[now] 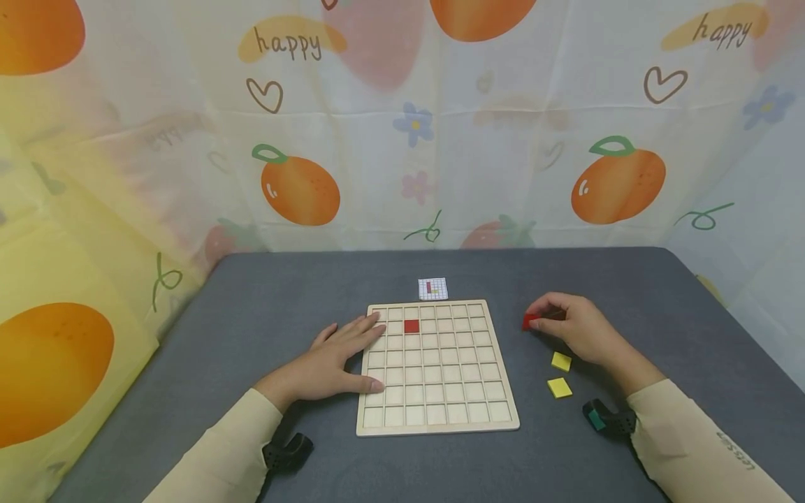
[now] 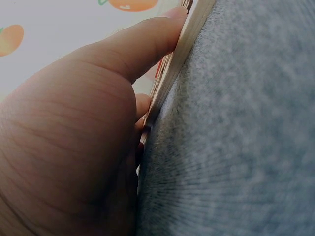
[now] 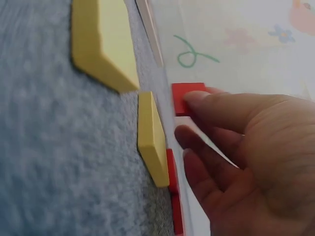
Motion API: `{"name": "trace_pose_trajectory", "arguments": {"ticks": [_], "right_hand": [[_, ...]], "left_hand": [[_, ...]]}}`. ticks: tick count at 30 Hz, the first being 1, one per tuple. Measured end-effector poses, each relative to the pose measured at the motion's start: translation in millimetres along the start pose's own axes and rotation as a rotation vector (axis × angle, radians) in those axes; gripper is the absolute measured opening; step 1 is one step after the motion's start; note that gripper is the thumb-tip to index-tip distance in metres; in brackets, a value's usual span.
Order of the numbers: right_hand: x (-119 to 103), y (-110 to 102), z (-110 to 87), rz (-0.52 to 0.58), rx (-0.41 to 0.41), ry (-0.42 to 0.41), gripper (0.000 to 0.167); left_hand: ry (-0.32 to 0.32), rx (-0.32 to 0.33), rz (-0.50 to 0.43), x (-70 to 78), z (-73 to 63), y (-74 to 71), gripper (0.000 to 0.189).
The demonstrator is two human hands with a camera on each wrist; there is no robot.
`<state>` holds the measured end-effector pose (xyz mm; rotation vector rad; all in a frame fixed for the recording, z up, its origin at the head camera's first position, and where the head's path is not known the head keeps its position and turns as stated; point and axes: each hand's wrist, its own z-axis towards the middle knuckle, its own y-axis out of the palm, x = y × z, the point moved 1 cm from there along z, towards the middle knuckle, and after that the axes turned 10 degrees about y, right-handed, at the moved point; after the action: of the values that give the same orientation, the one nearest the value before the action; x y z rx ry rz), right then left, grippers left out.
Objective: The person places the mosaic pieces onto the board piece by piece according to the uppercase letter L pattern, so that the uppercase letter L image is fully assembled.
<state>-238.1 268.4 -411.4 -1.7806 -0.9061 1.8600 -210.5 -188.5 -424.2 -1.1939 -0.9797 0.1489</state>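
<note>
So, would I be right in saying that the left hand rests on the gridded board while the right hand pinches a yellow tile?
Not quite: the right hand pinches a red tile, not a yellow one, as the right wrist view shows. The left hand does rest on the gridded board.

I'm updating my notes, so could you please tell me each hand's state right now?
Left hand: open, its fingers resting on the board.
Right hand: closed, pinching a red tile.
</note>
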Motion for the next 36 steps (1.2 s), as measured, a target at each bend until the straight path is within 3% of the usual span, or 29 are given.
{"name": "trace_pose_trajectory", "arguments": {"ticks": [6,23,36], "right_hand": [[-13.6,4.4,-3.5,0.028,0.026,-0.037,0.013],[-58.5,31.9,-13.6,0.143,-0.047,-0.141,0.014],[-99.4,52.7,-6.7,0.196,-0.121,-0.193,0.01]], "left_hand": [[-0.001,-0.001,-0.003,-0.3,0.0,-0.1,0.108],[-0.005,-0.013,-0.007,0.3,0.5,-0.6,0.107],[-0.007,-0.012,0.005,-0.1,0.1,-1.2,0.108]]}}
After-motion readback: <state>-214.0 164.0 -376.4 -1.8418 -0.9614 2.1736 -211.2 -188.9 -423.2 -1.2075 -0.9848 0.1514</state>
